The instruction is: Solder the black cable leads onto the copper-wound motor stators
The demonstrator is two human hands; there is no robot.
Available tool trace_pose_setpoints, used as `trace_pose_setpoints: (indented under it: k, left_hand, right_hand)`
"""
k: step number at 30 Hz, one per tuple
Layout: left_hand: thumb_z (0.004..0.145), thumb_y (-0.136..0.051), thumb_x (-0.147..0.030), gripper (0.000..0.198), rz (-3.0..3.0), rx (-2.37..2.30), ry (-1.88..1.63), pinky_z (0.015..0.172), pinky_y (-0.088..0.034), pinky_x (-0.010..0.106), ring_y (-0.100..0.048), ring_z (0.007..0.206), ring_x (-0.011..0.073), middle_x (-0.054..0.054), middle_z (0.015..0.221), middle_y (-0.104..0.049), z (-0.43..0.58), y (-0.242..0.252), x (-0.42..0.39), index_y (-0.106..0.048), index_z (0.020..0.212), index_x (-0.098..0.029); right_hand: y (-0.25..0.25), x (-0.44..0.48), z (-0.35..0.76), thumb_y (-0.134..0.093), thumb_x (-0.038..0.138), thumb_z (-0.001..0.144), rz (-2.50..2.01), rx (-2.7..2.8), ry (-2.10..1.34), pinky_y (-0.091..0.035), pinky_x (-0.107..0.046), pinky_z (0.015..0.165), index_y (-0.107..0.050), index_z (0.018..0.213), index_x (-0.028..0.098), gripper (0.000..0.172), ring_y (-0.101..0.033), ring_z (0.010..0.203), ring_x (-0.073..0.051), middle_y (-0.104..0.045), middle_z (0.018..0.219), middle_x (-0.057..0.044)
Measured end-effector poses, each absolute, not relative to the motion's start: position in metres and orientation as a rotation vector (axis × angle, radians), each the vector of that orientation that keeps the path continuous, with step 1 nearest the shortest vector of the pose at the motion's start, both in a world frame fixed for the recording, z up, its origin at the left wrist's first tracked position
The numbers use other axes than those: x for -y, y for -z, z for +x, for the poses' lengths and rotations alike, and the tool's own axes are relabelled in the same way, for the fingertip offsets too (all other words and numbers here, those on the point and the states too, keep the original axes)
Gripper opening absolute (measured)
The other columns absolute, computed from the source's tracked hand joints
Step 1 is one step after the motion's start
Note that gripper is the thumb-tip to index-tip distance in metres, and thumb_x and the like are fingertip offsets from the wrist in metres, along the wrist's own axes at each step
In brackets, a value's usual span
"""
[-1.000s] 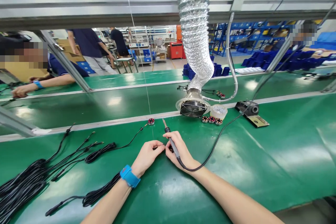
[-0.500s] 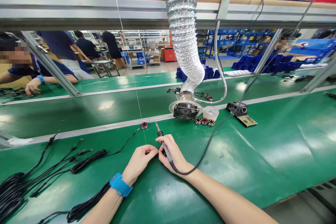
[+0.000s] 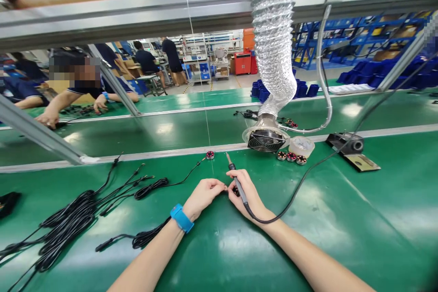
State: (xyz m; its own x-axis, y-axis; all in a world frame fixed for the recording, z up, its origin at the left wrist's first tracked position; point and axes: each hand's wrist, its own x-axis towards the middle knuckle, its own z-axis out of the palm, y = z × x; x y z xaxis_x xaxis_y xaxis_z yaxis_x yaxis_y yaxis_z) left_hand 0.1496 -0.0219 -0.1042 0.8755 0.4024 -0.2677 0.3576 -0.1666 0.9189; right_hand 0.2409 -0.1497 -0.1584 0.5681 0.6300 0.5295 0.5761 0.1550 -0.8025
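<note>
My right hand (image 3: 247, 194) holds a soldering iron (image 3: 239, 185) that slants up and away, its tip pointing to the far side of the bench. A small dark round part (image 3: 236, 190) shows partly between the fingers of that hand. Close by on the left, my left hand (image 3: 205, 196) is closed in a pinch, fingertips almost meeting those of the right. What it pinches is too small to make out. A blue wrist strap (image 3: 182, 218) is on my left wrist. Beyond the hands, a small round coil part (image 3: 210, 155) with a black cable lies near the metal rail.
A fume extractor fan (image 3: 266, 139) hangs from a foil duct (image 3: 273, 36). Beside it are several round coil parts (image 3: 291, 157) and a roll of clear tape (image 3: 301, 146). An iron stand (image 3: 345, 142) is farther right. Black cables (image 3: 73, 223) lie left. A co-worker's hand (image 3: 49, 116) is across the line.
The view has swung left, so everything sits farther right in the picture. My hands stay close together with the soldering iron still in the right one.
</note>
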Motion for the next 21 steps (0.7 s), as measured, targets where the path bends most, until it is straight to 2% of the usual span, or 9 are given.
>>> trace_pose_setpoints:
  k: [2, 5, 13, 21]
  left_hand:
    - [0.066, -0.058, -0.042, 0.030, 1.728, -0.611, -0.016, 0.043, -0.016, 0.020, -0.026, 0.046, 0.0059, -0.006, 0.054, -0.042, 0.1490, 0.1026, 0.0204, -0.062, 0.074, -0.013]
    - [0.062, -0.060, -0.041, 0.027, 1.672, -0.625, 0.003, 0.042, -0.011, 0.020, -0.020, 0.045, 0.0044, -0.009, 0.053, -0.036, 0.1488, 0.1018, 0.0193, -0.056, 0.070, -0.015]
    - [0.061, -0.067, -0.046, 0.036, 1.642, -0.610, 0.042, 0.043, -0.009, 0.021, -0.017, 0.046, 0.0044, -0.010, 0.051, -0.032, 0.1482, 0.1053, 0.0152, -0.057, 0.074, -0.014]
    - [0.063, -0.067, -0.048, 0.038, 1.685, -0.612, 0.019, 0.045, -0.013, 0.022, -0.020, 0.047, 0.0048, -0.007, 0.055, -0.040, 0.1478, 0.1067, 0.0165, -0.061, 0.076, -0.013]
  right_hand:
    - [0.1581, 0.1491, 0.2410, -0.047, 0.003, 0.076, -1.527, 1.067, -0.025, -0.051, -0.019, 0.068, -0.050, 0.119, 0.023, 0.047, -0.056, 0.070, -0.006, -0.046, 0.103, -0.003]
    - [0.1572, 0.1490, 0.2412, -0.046, 0.003, 0.076, -1.548, 1.068, -0.006, -0.050, -0.019, 0.067, -0.051, 0.119, 0.023, 0.048, -0.056, 0.070, -0.006, -0.046, 0.102, -0.002]
    - [0.1556, 0.1491, 0.2410, -0.046, 0.002, 0.074, -1.563, 1.064, 0.004, -0.049, -0.018, 0.065, -0.051, 0.118, 0.023, 0.049, -0.055, 0.068, -0.006, -0.047, 0.102, -0.002]
    - [0.1555, 0.1484, 0.2412, -0.047, 0.002, 0.074, -1.568, 1.060, 0.041, -0.050, -0.018, 0.065, -0.053, 0.116, 0.023, 0.047, -0.055, 0.072, -0.007, -0.048, 0.100, -0.002]
